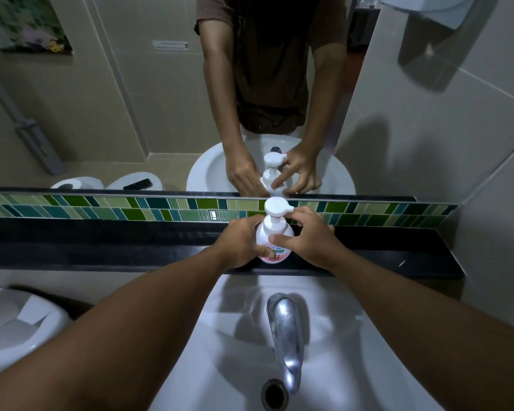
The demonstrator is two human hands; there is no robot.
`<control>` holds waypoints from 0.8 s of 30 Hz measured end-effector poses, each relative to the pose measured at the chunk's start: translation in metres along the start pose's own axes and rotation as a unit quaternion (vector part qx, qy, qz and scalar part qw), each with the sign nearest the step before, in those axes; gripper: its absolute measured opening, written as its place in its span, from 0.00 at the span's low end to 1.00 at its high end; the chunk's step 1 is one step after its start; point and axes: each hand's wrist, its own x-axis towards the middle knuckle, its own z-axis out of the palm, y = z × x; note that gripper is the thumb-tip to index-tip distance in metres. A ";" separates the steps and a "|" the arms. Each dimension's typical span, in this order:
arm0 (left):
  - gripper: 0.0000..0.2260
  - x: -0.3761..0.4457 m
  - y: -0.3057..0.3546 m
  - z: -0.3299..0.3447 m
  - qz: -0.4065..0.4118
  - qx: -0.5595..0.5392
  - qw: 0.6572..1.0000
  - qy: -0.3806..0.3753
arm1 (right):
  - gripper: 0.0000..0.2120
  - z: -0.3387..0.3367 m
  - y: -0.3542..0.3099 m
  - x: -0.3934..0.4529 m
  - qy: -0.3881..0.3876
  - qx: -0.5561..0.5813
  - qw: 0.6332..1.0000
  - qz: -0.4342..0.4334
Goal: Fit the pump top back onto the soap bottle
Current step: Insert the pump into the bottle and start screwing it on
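The bottle (275, 241) stands upright on the black ledge (101, 241), just behind the sink (244, 345) and in front of the mirror (131, 99). The pump (275, 207) already sits on the neck of the bottle, with its nozzle pointing to the right. The left hand (239, 243) is wrapped around the left side of the bottle and holds the body firmly. The right hand (307, 237) is half closed beside the bottle on the right; its thumb presses against the shoulder of the bottle, just below the white collar (275, 225), and the other fingers curl around the far side, so I cannot tell how tightly they hold. The step in hand seems to be the tightening of the collar, and the task looks nearly finished. To do it well, the left hand should keep the bottle still on the ledge, while the right hand moves up to the collar and turns it, not the pump head. The collar should go down straight, because a tilted thread can jam or leak. The bottle may be slippery, so a strong squeeze could push soap out.
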 end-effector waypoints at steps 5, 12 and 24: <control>0.27 0.001 -0.001 0.001 0.017 0.020 1.000 0.006 | 0.32 0.023 -0.013 -0.007 0.100 -0.030 0.993 0.056; 0.26 0.002 -0.004 0.002 0.038 0.048 0.998 0.022 | 0.40 0.052 -0.003 -0.048 0.187 0.042 0.975 0.115; 0.31 0.005 -0.007 0.003 0.002 0.015 1.000 0.004 | 0.29 -0.034 -0.011 0.008 -0.030 0.031 0.997 -0.062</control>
